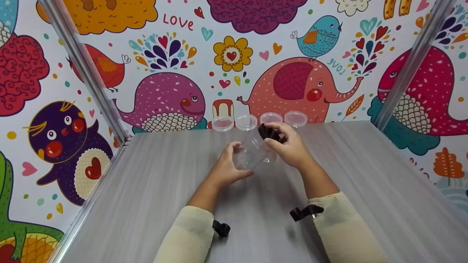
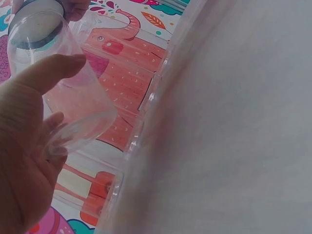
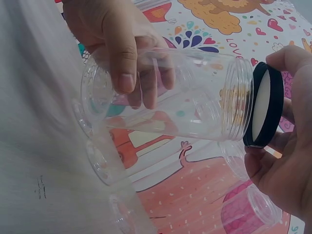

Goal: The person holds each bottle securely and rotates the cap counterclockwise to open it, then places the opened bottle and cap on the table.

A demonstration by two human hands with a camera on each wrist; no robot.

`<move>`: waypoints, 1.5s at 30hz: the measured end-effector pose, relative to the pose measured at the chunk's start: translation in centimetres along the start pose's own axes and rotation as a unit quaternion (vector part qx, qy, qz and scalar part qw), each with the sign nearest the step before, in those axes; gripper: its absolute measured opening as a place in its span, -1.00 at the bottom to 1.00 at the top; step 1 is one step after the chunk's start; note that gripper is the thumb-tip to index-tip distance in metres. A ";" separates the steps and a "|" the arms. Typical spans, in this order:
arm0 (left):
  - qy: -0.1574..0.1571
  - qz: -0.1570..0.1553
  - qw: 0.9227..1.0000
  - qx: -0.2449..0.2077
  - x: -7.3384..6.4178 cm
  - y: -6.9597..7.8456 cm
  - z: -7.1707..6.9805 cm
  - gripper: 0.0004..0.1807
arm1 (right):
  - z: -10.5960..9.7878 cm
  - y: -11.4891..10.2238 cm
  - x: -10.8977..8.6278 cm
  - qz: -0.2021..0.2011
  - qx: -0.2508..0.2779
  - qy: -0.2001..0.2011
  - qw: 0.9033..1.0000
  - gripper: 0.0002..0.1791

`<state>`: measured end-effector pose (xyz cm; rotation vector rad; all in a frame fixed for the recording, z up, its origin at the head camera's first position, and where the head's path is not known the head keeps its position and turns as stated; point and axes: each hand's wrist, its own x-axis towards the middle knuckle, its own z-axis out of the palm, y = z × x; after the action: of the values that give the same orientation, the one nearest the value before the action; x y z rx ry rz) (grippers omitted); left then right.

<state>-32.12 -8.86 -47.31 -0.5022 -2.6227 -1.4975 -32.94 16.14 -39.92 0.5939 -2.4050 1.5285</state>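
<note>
My left hand (image 1: 225, 170) grips a clear plastic jar (image 3: 195, 107) around its lower body, thumb on the near side. The jar is tilted, its mouth toward my right hand (image 1: 290, 146). Between the thumb and fingers of that right hand is a black screw lid (image 3: 269, 107) with a white liner. In the right wrist view the lid stands at an angle against the threaded mouth; whether it touches the rim all round I cannot tell. The left wrist view shows the lid (image 2: 39, 24) at the jar's far end.
Behind the hands several clear open jars stand upright in a row, among them a left one (image 1: 223, 125) and a right one (image 1: 295, 118). They stand on a grey wood-grain table (image 1: 153, 190), near a wall (image 1: 234, 87) printed with cartoon animals. Black straps (image 1: 307, 212) sit on both wrists.
</note>
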 end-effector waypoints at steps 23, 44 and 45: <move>0.146 0.026 0.986 -0.081 -0.4 -0.2 -2.6 0.13 | -0.7 0.5 -0.2 -0.014 0.048 0.075 0.996 -0.18; 0.288 -0.003 0.953 -0.095 -1.8 -6.3 -8.9 0.13 | -4.3 1.7 -1.9 -0.014 0.047 0.101 0.994 -0.24; 0.294 -0.009 0.951 -0.097 -1.9 -6.6 -9.2 0.13 | -4.6 1.8 -1.9 -0.012 0.049 0.107 0.993 -0.25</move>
<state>-33.33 -20.23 -48.40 -0.0221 -2.0390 -1.6084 -32.15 21.37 -40.23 0.4511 -2.1669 1.6174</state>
